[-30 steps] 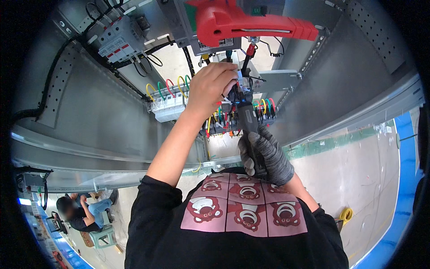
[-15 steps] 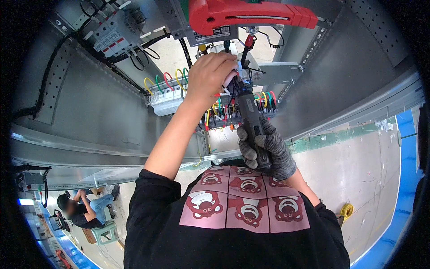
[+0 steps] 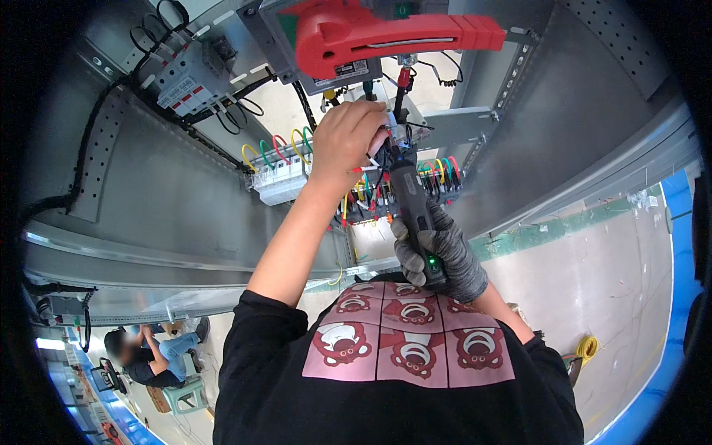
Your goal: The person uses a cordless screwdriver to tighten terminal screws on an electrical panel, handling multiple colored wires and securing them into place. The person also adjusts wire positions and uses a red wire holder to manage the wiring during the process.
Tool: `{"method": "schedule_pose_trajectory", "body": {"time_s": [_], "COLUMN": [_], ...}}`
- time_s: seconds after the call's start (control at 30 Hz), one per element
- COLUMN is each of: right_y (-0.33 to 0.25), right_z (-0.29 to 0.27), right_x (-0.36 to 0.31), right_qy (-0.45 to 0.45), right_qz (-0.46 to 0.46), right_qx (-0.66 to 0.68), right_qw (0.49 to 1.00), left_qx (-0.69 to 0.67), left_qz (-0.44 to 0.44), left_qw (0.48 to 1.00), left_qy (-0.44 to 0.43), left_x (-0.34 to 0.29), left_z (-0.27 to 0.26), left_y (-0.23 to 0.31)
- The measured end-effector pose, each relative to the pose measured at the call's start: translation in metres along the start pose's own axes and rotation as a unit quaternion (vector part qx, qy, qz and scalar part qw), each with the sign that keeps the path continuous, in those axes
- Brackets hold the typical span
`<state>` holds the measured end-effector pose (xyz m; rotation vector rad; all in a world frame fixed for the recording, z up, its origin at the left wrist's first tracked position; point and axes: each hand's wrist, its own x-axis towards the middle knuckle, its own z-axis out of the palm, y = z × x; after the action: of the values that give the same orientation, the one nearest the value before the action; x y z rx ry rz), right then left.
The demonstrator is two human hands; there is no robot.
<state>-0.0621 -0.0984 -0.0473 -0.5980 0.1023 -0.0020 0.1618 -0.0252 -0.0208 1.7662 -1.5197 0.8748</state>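
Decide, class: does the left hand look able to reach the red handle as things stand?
Probably yes: the left hand appears just below the red handle in view, and the handle's front is uncovered, though depth is uncertain.

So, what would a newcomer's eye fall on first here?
The big red handle across the top of the view stands out first. Next comes the gloved right grip, just below centre, closed around a black handheld tool with a green light near its lower end. At lower left, a person sits on a pale green stool.
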Motion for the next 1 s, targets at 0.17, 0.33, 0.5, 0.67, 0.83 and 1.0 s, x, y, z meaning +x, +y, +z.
{"method": "schedule_pose_trajectory", "body": {"time_s": [0.17, 0.33, 0.5, 0.67, 0.83, 1.0], "right_y": [0.003, 0.004, 0.001, 0.0, 0.002, 0.001], "right_z": [-0.003, -0.009, -0.001, -0.005, -0.006, 0.008], "right_x": [0.001, 0.001, -0.001, -0.003, -0.006, -0.008], "right_qy": [-0.009, -0.014, 0.013, 0.005, -0.017, 0.021], "right_qz": [-0.002, 0.007, -0.013, 0.026, 0.044, 0.045], "right_qx": [-0.002, -0.016, -0.035, -0.012, -0.015, -0.102], "right_qw": [1.0, 1.0, 0.999, 1.0, 0.999, 0.994], "left_qx": [0.007, 0.018, 0.033, 0.038, 0.059, 0.014], "left_qz": [0.001, 0.005, 0.011, 0.031, 0.047, 0.021], "left_qw": [1.0, 1.0, 0.999, 0.998, 0.995, 0.998], "left_qy": [0.014, 0.025, 0.03, 0.038, 0.063, 0.057], "left_x": [-0.003, -0.004, -0.004, -0.005, -0.004, -0.016], "left_z": [0.004, 0.007, 0.008, 0.006, 0.002, -0.006], "left_y": [0.0, 0.002, 0.003, 0.001, 0.006, 0.005]}}
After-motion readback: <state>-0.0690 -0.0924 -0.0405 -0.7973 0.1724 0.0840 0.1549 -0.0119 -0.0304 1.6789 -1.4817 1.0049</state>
